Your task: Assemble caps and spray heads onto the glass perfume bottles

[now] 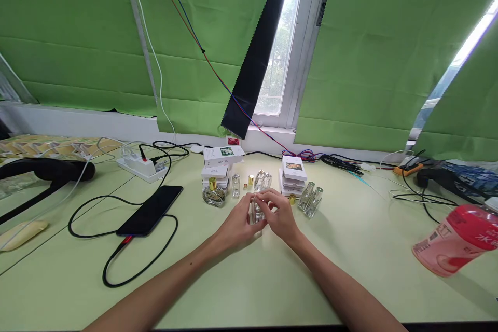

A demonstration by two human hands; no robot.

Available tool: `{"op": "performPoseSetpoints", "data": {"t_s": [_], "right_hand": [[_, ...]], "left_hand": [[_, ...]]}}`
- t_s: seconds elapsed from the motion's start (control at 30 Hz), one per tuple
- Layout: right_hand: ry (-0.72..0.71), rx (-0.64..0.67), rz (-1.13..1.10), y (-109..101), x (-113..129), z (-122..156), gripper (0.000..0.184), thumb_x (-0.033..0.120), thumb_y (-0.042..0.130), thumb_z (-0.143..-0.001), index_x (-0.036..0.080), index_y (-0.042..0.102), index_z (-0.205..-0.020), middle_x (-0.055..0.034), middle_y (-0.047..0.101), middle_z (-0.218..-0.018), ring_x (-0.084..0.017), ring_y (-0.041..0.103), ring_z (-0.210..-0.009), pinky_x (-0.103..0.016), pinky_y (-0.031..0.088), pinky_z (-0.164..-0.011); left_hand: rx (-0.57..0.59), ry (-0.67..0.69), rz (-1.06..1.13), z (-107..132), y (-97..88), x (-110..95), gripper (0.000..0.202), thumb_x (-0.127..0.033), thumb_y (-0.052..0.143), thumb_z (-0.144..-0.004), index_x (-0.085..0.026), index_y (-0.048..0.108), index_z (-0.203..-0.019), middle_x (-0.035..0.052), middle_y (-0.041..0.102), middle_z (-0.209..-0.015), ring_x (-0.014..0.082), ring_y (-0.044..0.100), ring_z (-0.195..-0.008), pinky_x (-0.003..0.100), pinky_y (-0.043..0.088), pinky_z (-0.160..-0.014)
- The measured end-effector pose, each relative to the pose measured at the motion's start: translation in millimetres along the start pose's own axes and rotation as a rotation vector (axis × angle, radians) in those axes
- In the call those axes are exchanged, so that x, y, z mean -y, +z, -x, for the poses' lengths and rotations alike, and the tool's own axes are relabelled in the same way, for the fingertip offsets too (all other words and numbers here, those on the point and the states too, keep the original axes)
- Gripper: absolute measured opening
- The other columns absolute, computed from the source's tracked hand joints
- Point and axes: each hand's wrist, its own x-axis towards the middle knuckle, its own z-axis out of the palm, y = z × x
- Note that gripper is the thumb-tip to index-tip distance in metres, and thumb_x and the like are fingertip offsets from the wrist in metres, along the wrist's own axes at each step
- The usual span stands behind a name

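Note:
Both my hands meet at the middle of the pale green table. My left hand and my right hand are closed around a small clear glass bottle held between them. Just beyond stand several more small glass bottles: a round one with a gold cap, a slim one, a pair and another leaning pair. Small gold caps lie among them. White boxes are stacked at the back left and back right.
A black phone on a looping charging cable lies at the left, with a white power strip behind it. A pink bottle lies at the right edge. Tangled cables run along the back right. Green curtains hang behind.

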Motion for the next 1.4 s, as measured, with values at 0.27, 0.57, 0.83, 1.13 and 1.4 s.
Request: {"op": "performPoseSetpoints", "data": {"t_s": [0.27, 0.57, 0.83, 1.13, 1.4], "right_hand": [[-0.029, 0.018, 0.017, -1.0, -1.7, -2.9, 0.024, 0.037, 0.060, -0.096, 0.020, 0.072, -0.085, -0.0076, 0.071, -0.089, -0.017, 0.066, -0.076, -0.024, 0.048, -0.055], [-0.062, 0.026, 0.016, -2.1, -5.4, -3.6, 0.027, 0.040, 0.059, -0.096, 0.020, 0.070, -0.082, -0.0070, 0.071, -0.089, -0.016, 0.066, -0.075, -0.024, 0.049, -0.056], [-0.121, 0.012, 0.055, -1.4, -6.2, -3.6, 0.030, 0.040, 0.056, -0.098, 0.020, 0.071, -0.082, -0.0081, 0.071, -0.089, -0.016, 0.066, -0.074, -0.026, 0.050, -0.055], [-0.110, 0.023, 0.029, -2.7, -5.6, -5.6, 0.028, 0.039, 0.058, -0.097, 0.020, 0.072, -0.082, -0.0077, 0.072, -0.088, -0.016, 0.066, -0.074, -0.026, 0.050, -0.055], [-0.149, 0.027, 0.042, -2.4, -8.6, -5.4, 0.027, 0.037, 0.057, -0.098, 0.019, 0.071, -0.084, -0.0081, 0.072, -0.090, -0.017, 0.067, -0.077, -0.025, 0.048, -0.055]], "left_hand": [[0.008, -0.007, 0.014, 0.2, 0.4, 1.5, 0.039, -0.034, 0.066, -0.084, -0.020, 0.054, -0.118, 0.0027, 0.063, -0.098, 0.0156, 0.058, -0.071, 0.028, 0.047, -0.063], [0.025, -0.020, 0.002, 0.4, -0.7, 1.0, 0.040, -0.034, 0.066, -0.085, -0.020, 0.053, -0.120, 0.0014, 0.062, -0.094, 0.0154, 0.057, -0.070, 0.027, 0.045, -0.063], [0.013, -0.008, 0.007, -0.2, 0.0, 1.0, 0.039, -0.032, 0.066, -0.083, -0.020, 0.054, -0.118, -0.0004, 0.061, -0.086, 0.0157, 0.057, -0.069, 0.028, 0.046, -0.062], [-0.002, 0.001, 0.015, -0.3, 0.5, 1.5, 0.040, -0.032, 0.067, -0.083, -0.019, 0.054, -0.119, -0.0012, 0.060, -0.081, 0.0152, 0.057, -0.065, 0.027, 0.046, -0.061], [0.003, 0.008, 0.009, -1.0, 0.9, 3.2, 0.042, -0.030, 0.067, -0.082, -0.019, 0.054, -0.120, -0.0019, 0.060, -0.079, 0.0154, 0.057, -0.065, 0.028, 0.047, -0.062]]}}
